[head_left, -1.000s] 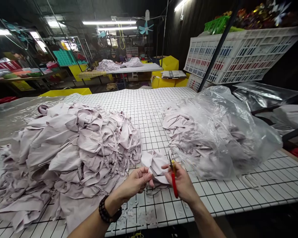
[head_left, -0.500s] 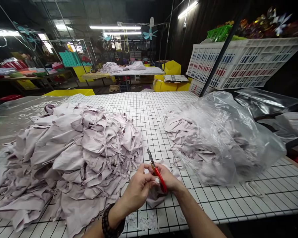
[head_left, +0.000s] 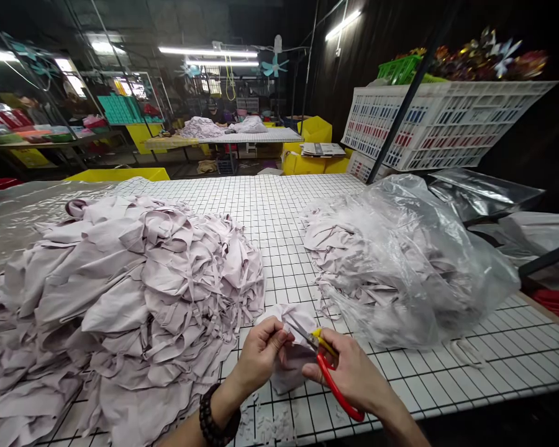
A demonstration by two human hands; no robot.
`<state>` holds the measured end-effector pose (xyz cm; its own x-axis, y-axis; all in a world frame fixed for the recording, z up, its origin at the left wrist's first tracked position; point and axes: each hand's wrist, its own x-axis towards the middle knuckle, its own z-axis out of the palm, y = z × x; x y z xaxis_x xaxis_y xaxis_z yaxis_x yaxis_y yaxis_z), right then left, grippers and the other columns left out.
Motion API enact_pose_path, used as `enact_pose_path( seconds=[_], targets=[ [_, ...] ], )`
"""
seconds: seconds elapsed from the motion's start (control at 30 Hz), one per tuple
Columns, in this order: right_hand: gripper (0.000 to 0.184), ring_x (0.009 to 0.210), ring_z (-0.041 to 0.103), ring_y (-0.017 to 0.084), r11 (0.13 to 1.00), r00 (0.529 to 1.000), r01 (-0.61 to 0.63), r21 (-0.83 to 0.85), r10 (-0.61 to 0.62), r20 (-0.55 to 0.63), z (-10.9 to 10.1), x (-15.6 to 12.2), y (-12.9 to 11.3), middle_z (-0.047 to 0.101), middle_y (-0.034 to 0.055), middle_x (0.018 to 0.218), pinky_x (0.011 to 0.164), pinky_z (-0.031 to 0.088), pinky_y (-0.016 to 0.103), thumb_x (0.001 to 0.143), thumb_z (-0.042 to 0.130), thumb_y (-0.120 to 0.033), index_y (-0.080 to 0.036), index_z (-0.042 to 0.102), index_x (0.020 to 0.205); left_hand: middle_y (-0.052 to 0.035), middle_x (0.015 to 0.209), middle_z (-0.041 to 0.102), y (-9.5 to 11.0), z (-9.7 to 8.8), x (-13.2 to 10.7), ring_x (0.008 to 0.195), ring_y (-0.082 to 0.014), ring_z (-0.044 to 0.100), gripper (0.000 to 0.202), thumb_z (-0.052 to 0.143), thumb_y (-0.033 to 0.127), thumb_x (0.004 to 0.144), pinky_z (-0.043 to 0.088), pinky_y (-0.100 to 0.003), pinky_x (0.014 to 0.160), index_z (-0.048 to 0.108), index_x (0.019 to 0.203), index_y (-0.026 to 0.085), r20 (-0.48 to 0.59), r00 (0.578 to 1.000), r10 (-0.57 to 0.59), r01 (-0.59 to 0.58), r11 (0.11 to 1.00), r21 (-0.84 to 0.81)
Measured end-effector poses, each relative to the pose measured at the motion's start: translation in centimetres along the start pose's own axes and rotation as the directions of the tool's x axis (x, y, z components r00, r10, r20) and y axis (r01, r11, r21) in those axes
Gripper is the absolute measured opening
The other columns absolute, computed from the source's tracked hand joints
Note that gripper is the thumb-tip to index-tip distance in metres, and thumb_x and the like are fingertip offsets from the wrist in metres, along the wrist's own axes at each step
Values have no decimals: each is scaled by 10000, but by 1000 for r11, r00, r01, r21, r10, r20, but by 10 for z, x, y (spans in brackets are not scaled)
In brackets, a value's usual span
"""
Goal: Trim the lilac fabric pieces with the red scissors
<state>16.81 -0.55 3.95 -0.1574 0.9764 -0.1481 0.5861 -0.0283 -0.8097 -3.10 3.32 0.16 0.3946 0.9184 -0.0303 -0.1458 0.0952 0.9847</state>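
Observation:
My right hand (head_left: pixel 354 369) grips a pair of scissors (head_left: pixel 338 385) with red and yellow handles. Their blades point up and left, with the tips close to my left fingers. A beaded bracelet circles my left wrist, and my left hand (head_left: pixel 263 347) pinches the edge of a pale pink cloth piece (head_left: pixel 293 366). That cloth hangs down between both hands onto the table. Small cut scraps (head_left: pixel 272 425) lie on the tabletop below. To the left rises a large heap of pale pink fabric pieces (head_left: pixel 121 298).
More pink pieces lie under a clear plastic bag (head_left: pixel 400 267) at the right of the grid-patterned table (head_left: pixel 279 242). A dark slanted pole (head_left: pixel 400 99) stands before a white crate (head_left: pixel 451 118). Farther back are yellow bins (head_left: pixel 307 161) and another table (head_left: pixel 270 135).
The scissors have swung from upright among my fingers into my right hand's grip, blades now toward the left fingers. My right hand has moved right and down, away from the left.

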Motion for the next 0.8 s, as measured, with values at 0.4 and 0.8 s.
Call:
enact_pose_path(
  seconds=[0.4,0.8],
  targets=[
    [260,669,506,155,954,993,30,-299,-64,-102,13,-4,-14,572,-22,748,564,319,238,709,660,-423,-234,489,756,4,658,494,12,1,-3,457,-87,486,297,527,395,862,390,-216,443,554,684,159,-4,998,60,-59,981,187],
    [242,630,488,147,944,987,55,-326,-99,-123,16,-6,-15,567,-14,708,551,306,238,710,646,-377,-223,460,702,14,607,510,12,0,-6,419,-91,502,294,559,406,836,386,-211,420,531,673,163,16,1000,4,-5,994,113]
  ],
)
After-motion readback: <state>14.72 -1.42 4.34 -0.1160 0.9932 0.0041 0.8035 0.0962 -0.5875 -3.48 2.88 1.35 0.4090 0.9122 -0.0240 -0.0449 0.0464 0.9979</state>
